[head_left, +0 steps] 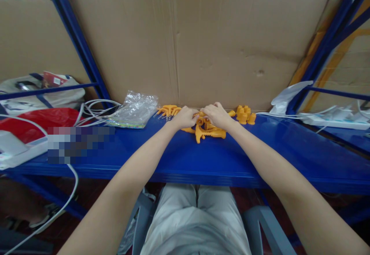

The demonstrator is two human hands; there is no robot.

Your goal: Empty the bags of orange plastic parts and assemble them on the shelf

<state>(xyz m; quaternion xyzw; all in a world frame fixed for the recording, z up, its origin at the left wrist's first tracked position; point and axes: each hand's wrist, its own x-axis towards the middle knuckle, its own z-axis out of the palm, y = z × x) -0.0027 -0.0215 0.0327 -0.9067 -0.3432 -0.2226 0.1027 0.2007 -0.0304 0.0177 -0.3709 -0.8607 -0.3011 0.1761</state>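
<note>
My left hand (185,117) and my right hand (215,115) are close together at the back of the blue table, over a pile of orange plastic parts (200,133). The fingers of both are bent and closed around an orange plastic piece (199,114) between them, mostly hidden by the fingers. Below lie several handle-like and tube-shaped orange parts, some touching each other. Left of my left hand is a group of orange handles with thin metal spiral shafts (169,111). Short orange cup-shaped pieces (245,115) stand to the right of my right hand.
A clear plastic bag (135,110) lies left on the blue table (190,162). Cardboard (216,46) walls off the back between blue posts. White cables and power strips (335,120) occupy both sides, with a red bag (58,120) at far left.
</note>
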